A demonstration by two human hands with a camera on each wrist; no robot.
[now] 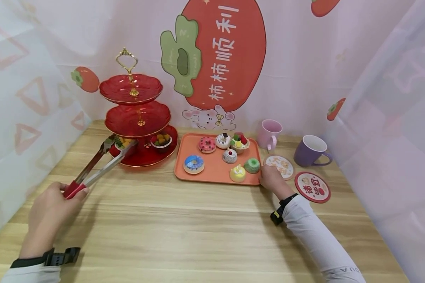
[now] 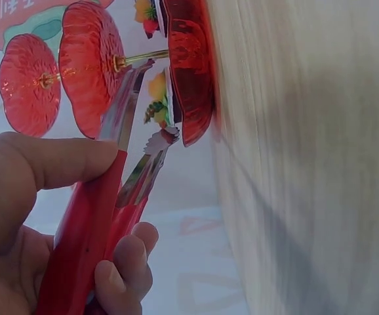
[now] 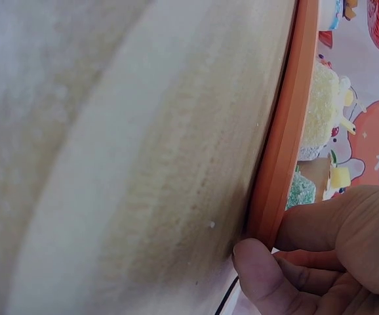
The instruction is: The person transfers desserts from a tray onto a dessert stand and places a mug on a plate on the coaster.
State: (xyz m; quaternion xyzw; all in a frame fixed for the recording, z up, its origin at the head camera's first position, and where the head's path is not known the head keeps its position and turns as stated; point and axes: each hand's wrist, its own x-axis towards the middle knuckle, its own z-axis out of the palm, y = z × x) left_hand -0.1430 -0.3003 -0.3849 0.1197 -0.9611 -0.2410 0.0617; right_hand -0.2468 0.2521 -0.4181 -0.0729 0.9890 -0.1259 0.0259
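Note:
My left hand [image 1: 54,212] grips a pair of tongs [image 1: 95,165] by their red handles. The metal tips reach to the bottom plate of a red three-tier stand [image 1: 136,122]. There the tips stand on either side of a fruit cup [image 2: 158,98]; whether they touch it I cannot tell. Beside it on the same plate is a second fruit cup [image 1: 161,140]. My right hand [image 1: 272,180] pinches the near right corner of an orange tray [image 3: 278,157] between thumb and finger. A green cake [image 1: 252,165] and a yellow cake [image 1: 238,173] sit near that corner.
Also on the tray are a blue donut [image 1: 194,164], a pink donut [image 1: 207,144], a white donut [image 1: 223,140], a fruit tart and a cherry-topped cake. To the right stand a pink mug [image 1: 269,133], a purple mug [image 1: 309,151] and two round coasters [image 1: 312,187].

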